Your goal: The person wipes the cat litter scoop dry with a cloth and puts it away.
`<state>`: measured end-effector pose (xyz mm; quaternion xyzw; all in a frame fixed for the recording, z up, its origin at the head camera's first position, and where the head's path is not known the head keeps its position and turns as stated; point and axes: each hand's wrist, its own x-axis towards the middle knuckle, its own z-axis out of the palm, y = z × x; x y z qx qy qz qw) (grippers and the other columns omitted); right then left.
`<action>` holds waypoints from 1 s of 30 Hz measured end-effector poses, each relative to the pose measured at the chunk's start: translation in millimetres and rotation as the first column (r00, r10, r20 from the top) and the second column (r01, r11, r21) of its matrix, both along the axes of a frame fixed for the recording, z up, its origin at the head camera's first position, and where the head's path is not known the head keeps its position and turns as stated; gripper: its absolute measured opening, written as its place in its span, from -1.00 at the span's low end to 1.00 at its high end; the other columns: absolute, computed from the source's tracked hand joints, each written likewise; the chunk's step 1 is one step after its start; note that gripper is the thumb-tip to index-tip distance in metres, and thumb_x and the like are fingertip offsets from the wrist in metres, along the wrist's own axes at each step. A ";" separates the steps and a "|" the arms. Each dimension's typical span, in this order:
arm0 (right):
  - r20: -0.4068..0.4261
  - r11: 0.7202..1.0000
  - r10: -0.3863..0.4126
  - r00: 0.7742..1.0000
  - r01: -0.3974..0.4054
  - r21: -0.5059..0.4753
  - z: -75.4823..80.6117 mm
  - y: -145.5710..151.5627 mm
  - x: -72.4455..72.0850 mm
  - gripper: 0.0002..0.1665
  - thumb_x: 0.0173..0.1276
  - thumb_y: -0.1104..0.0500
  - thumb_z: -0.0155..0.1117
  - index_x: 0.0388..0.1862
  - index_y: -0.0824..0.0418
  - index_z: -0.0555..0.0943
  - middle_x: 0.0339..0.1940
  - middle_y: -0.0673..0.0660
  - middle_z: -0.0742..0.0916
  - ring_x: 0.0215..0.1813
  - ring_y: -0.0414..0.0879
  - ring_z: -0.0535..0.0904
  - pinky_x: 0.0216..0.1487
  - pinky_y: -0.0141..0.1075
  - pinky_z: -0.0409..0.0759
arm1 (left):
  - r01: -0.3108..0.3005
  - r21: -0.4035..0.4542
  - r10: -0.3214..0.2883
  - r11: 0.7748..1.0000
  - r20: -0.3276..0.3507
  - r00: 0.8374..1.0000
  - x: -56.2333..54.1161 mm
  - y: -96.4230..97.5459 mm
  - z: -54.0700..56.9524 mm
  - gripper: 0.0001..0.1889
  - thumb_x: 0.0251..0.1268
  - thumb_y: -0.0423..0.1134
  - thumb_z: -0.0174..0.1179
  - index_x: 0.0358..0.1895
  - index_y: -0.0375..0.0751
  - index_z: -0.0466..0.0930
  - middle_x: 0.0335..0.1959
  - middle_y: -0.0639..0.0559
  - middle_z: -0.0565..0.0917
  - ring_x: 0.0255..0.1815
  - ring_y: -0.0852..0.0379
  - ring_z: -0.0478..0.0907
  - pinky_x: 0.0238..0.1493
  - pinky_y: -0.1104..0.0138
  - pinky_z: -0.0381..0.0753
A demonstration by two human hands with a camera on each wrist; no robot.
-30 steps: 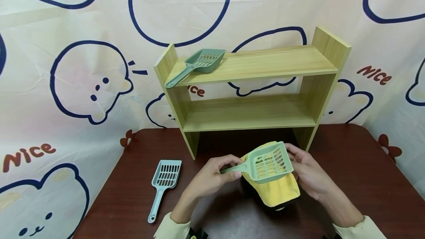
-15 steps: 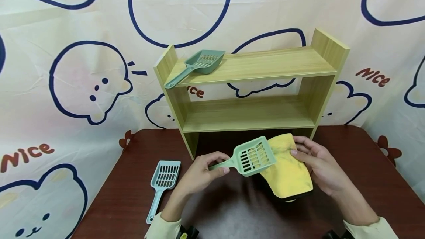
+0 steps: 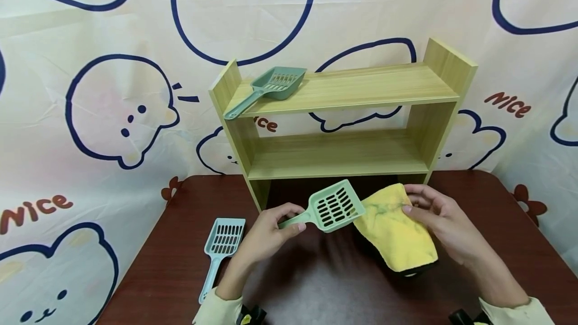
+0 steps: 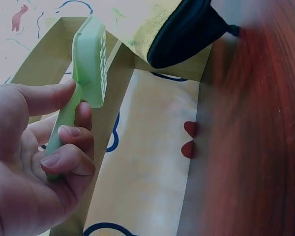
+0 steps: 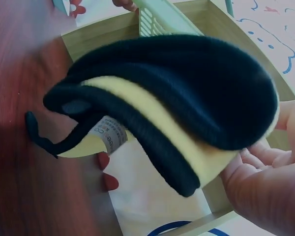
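My left hand pinches a light green slotted litter scoop by its handle, clear above the table. In the left wrist view, the thumb presses one side of the scoop's handle and curled fingers lie along the other. On the right, my right hand grips a folded yellow cloth at its upper right edge. The right wrist view shows the cloth's dark underside, a dark hanging loop and a grey printed label. In the head view, the scoop's front corner is right at the cloth's left edge.
A pale blue litter scoop lies on the dark red table, left of my left forearm. Behind my hands stands a two-tier wooden shelf. On its top tier, at the left, rests a darker green litter scoop.
The light green scoop has come out from over the cloth, moving left and slightly up with my left hand. My right hand and the cloth have shifted right.
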<state>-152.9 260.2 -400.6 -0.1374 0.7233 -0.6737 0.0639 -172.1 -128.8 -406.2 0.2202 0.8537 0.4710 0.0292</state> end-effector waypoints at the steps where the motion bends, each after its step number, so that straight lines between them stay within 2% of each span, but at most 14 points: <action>1: 0.005 1.000 -0.006 1.000 0.006 0.004 0.1 -0.3 0.1 -0.57 0.68 0.25 0.17 0.45 0.08 0.43 0.07 -0.04 0.77 -0.10 -0.16 0.79 -0.19 -0.20 0.79 | -0.006 -0.001 0.006 1.000 -0.002 1.000 -0.2 -1.1 0.0 -0.79 0.45 -0.27 0.40 0.07 0.00 0.75 -0.28 0.05 0.73 -0.44 0.27 0.40 -0.33 0.40 0.40; 11: 0.067 0.999 0.023 0.997 -0.025 0.029 1.1 -11.1 4.1 -0.56 0.69 0.21 0.19 0.43 0.10 0.36 0.05 0.00 0.75 -0.09 -0.11 0.79 -0.18 -0.15 0.79 | -0.022 -0.007 0.022 1.000 -0.007 1.000 -1.6 -3.3 1.1 -0.78 0.45 -0.28 0.40 0.09 -0.02 0.74 -0.27 0.06 0.72 -0.45 0.28 0.39 -0.33 0.40 0.38; 21: 0.100 0.998 0.060 0.993 -0.059 -0.004 -1.3 -35.0 11.1 -0.59 0.65 0.23 0.23 0.31 0.26 0.31 0.01 0.11 0.68 -0.14 -0.09 0.78 -0.21 -0.13 0.80 | -0.025 -0.014 0.025 1.000 -0.001 1.000 -0.2 9.7 -0.9 -0.78 0.45 -0.28 0.39 0.09 -0.03 0.74 -0.25 0.06 0.73 -0.51 0.33 0.33 -0.39 0.42 0.35; 26: 0.081 0.997 0.032 0.996 -0.026 -0.074 -6.0 -48.9 13.8 -0.59 0.63 0.28 0.24 0.28 0.30 0.31 0.00 0.12 0.68 -0.09 -0.10 0.77 -0.15 -0.13 0.81 | -0.029 0.014 0.030 0.999 -0.007 1.000 -0.3 14.4 -2.0 -0.77 0.44 -0.30 0.40 0.10 -0.06 0.74 -0.22 0.00 0.75 -0.51 0.33 0.34 -0.40 0.43 0.36; 30: 0.093 0.994 -0.015 0.996 0.025 -0.105 -8.1 -59.6 16.2 -0.61 0.62 0.28 0.26 0.25 0.29 0.33 0.00 0.10 0.69 -0.09 -0.10 0.78 -0.14 -0.15 0.81 | -0.039 0.041 0.040 0.998 -0.041 0.998 -1.7 16.7 -5.0 -0.77 0.43 -0.29 0.41 0.09 -0.10 0.74 -0.21 -0.07 0.76 -0.47 0.33 0.38 -0.36 0.43 0.39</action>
